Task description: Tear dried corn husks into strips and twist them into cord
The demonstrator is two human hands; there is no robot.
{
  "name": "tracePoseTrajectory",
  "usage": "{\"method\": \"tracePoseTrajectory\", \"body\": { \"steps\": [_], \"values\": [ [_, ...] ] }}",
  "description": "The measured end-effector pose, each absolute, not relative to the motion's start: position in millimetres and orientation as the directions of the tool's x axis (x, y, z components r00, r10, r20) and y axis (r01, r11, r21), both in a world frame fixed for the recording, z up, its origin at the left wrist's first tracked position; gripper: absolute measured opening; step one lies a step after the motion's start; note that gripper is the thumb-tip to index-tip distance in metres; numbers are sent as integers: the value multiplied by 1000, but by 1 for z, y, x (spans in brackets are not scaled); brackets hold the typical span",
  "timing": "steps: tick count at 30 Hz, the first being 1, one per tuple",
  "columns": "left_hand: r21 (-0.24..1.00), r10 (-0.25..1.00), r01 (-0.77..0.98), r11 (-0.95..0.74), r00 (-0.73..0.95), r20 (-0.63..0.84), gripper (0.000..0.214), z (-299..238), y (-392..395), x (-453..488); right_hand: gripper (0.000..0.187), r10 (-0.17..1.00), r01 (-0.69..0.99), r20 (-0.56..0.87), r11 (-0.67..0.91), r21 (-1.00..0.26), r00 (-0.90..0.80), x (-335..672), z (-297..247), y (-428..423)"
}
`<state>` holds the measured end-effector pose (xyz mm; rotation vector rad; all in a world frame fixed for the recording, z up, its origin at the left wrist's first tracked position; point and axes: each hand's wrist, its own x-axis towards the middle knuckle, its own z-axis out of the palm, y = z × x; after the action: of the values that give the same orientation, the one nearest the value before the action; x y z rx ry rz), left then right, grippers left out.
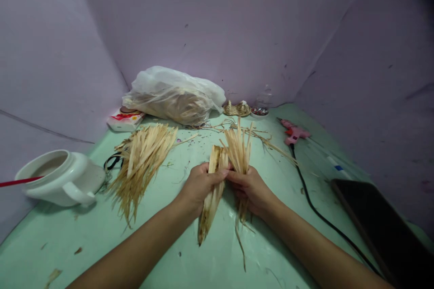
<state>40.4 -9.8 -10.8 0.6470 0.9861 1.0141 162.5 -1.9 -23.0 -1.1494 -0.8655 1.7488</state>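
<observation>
Over the middle of the green table, my left hand (200, 185) is closed round a wide, flat piece of dried plant fibre (210, 210), pale with a brown pointed lower end. Close beside it, my right hand (252, 188) grips a bundle of thin, straw-coloured fibre strips (240, 146), which fan out above the fingers and hang below. The two hands meet at the thumbs and fingertips. To the left lies a larger pile of similar strips (145, 153). Some fingers of both hands are hidden behind the fibres.
At left stands a white pot (76, 176) with a red stick. A plastic bag (176, 95), a tissue pack (125, 120), a woven piece (236, 109) and a bead container (260, 110) line the back. At right are a pink glue gun (294, 132), its black cord (317, 210) and a dark slab (379, 230).
</observation>
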Motion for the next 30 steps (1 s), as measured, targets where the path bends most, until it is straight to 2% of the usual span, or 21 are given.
{"method": "tracePoseTrajectory", "body": {
  "steps": [3,10,17,21,27,30],
  "values": [
    [792,907,-444,419,169,-386,37,-12,-6,36,30,913,-300,-347,-400,-866,-215,163,-24,-1],
    [815,911,-412,408,120,-395,33,-15,-2,32,35,905,-298,-362,-416,-859,-222,165,-22,2],
    [832,914,-381,403,131,-383,31,-20,-3,31,40,896,-263,-379,-432,-863,-229,165,-23,0],
    [817,909,-397,417,163,-384,32,-18,-2,31,42,887,-300,-372,-446,-843,-272,165,-23,0],
    [782,901,-449,433,239,-361,27,-17,1,29,32,903,-359,-297,-401,-843,-312,165,-26,3],
    [797,911,-442,412,207,-356,22,-16,5,24,27,908,-423,-293,-402,-812,-300,167,-23,5]
  ]
}}
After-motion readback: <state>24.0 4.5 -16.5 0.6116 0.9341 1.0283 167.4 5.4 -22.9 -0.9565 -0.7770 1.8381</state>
